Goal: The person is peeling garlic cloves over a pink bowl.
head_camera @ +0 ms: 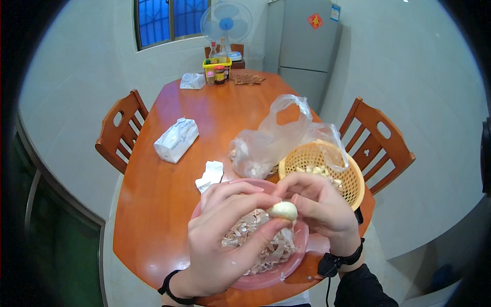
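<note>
A pale, peeled-looking garlic clove (283, 211) is pinched between the thumb and forefinger of my left hand (230, 234). The fingertips of my right hand (322, 207) meet at the clove's right and upper side; whether they grip skin there cannot be told. Both hands are over a pink plastic basin (301, 255), which holds a heap of papery garlic skins (274, 249). Just beyond my right hand, a yellow perforated plastic basket (355, 184) contains garlic cloves (316, 169). A clear plastic bag (261, 149) with pale contents lies beside the basket, part of it draped over the rim.
On the wooden table (153, 215) are a crumpled white tissue (211, 174) and a tissue pack (177, 140). A yellow condiment basket (216, 65) with bottles and jars stands at the far end. Wooden chairs flank the table, left (119, 130) and right (378, 142).
</note>
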The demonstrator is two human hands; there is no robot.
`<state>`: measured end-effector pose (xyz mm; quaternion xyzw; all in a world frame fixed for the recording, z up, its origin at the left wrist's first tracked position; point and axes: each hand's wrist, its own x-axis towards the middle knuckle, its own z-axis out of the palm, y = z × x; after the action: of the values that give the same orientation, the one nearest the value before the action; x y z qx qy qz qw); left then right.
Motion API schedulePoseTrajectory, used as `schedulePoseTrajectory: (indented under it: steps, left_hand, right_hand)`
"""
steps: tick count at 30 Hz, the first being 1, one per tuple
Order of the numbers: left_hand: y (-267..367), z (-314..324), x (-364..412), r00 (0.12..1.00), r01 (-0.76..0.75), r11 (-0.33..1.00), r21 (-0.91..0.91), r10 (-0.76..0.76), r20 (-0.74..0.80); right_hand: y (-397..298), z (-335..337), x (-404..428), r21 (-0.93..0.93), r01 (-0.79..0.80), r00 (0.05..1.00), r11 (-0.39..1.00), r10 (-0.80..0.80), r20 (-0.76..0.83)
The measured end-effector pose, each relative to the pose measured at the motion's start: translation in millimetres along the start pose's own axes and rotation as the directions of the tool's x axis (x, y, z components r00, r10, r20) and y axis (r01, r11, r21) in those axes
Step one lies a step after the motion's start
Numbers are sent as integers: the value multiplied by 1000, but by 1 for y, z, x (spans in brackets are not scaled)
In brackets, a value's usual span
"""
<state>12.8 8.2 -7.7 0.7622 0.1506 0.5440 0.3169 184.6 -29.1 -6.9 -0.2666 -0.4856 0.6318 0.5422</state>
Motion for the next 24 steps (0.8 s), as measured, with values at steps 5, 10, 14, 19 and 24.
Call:
schedulePoseTrajectory:
  steps: [5,10,14,19,24]
  left_hand:
    - [3,-2,3,998,-55,976,210,60,-17]
    - [1,2,2,998,-64,992,111,66,-15]
    - [4,2,1,999,10,997,70,-7,-34]
    - [0,2,-2,984,1,999,50,8,-178]
    - [-2,0,2,983,20,1000,7,-18,-183]
  right_hand:
    - [1,3,-5,-137,259,966,956,-257,35]
    - [-6,11,-8,-186,138,986,973,-153,-68]
    - [-10,18,-8,-94,79,972,992,-98,-212]
    - [-11,8,-7,44,-2,999,999,4,-50]
    - [-12,8,-7,13,-16,999,1000,17,-46]
